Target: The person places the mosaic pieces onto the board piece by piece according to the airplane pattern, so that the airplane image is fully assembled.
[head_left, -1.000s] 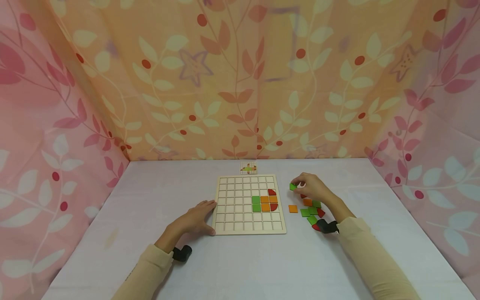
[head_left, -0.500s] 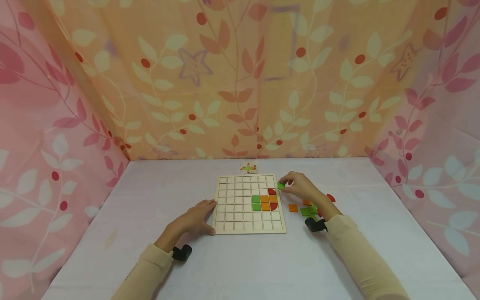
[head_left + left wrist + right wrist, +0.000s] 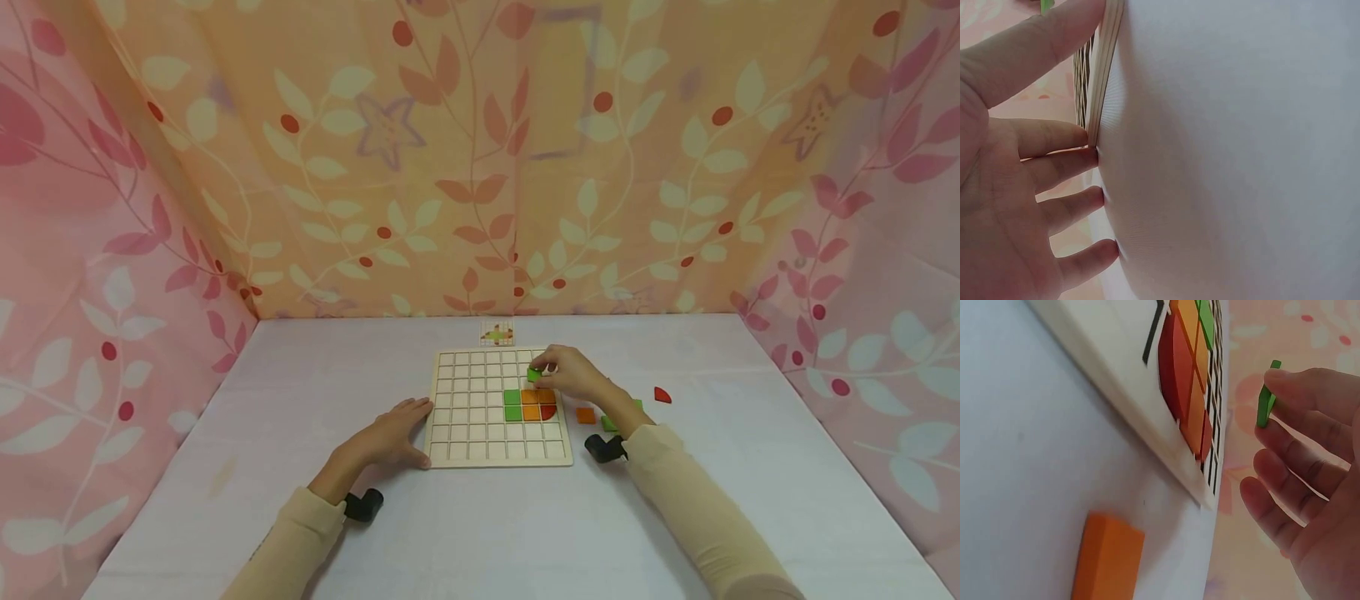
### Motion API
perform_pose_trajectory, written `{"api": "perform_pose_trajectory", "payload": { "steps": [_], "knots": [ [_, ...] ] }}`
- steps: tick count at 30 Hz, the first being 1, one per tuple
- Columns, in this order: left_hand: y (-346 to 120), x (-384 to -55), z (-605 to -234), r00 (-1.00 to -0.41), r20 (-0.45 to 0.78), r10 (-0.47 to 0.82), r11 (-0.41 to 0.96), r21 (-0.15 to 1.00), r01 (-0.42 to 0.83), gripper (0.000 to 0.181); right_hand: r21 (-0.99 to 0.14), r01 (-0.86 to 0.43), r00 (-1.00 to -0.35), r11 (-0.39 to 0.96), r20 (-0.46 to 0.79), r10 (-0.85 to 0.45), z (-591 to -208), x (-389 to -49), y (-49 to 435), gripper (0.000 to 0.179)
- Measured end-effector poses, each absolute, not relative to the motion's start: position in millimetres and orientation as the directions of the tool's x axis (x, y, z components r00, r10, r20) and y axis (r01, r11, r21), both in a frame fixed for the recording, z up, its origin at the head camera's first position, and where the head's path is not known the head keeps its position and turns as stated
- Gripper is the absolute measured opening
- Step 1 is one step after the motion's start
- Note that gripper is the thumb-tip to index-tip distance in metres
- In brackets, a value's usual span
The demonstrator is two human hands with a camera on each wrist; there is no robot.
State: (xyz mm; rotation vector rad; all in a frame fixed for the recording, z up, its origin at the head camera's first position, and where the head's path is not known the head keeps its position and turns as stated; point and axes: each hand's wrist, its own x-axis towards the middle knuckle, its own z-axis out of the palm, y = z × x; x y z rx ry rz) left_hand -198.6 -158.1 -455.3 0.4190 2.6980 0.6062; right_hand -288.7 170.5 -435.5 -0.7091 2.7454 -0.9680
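Observation:
A pale wooden grid board (image 3: 468,435) lies on the white table. Toward its right side sit two green square tiles (image 3: 512,406), several orange squares (image 3: 531,412) and a red quarter-round tile (image 3: 548,412). My right hand (image 3: 573,372) pinches a green square tile (image 3: 533,375) above the board's upper right part; in the right wrist view that tile (image 3: 1266,400) is seen edge-on between thumb and fingertips. My left hand (image 3: 392,435) rests with fingers spread and straight against the board's left edge, its thumb touching the near left corner. The right hand covers some squares.
A small pattern card (image 3: 497,333) lies behind the board. Right of the board are an orange tile (image 3: 586,415), green tiles (image 3: 609,423) partly hidden by the right forearm, and a red quarter-round (image 3: 663,394). Patterned cloth walls (image 3: 480,167) enclose the table's back and sides.
My right hand has carried the green tile leftward from beside the board to above it, uncovering a red piece on the right. The left hand has stayed in place.

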Motion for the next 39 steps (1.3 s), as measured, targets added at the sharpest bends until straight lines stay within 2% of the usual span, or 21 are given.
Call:
{"api": "perform_pose_trajectory", "payload": {
  "steps": [6, 21, 39],
  "knots": [
    [-158.8, -198.5, -454.9, -0.897, -0.26, 0.358, 0.867, 0.45, 0.215, 0.097, -0.621, -0.385, -0.866, 0.683, -0.013, -0.5, -439.2, -290.4, 154.2, 0.028],
    [-158.0, -199.1, -455.4, -0.897, -0.268, 0.351, 0.87, 0.447, 0.207, 0.097, -0.495, -0.523, -0.81, 0.694, 0.035, -0.585, -447.9, -289.3, 122.2, 0.024],
    [-157.6, -200.2, -457.3, -0.897, -0.263, 0.356, 0.866, 0.453, 0.212, 0.097, -0.359, -0.595, -0.767, 0.719, -0.013, -0.642, -448.1, -281.7, 98.1, 0.022]
  ]
}}
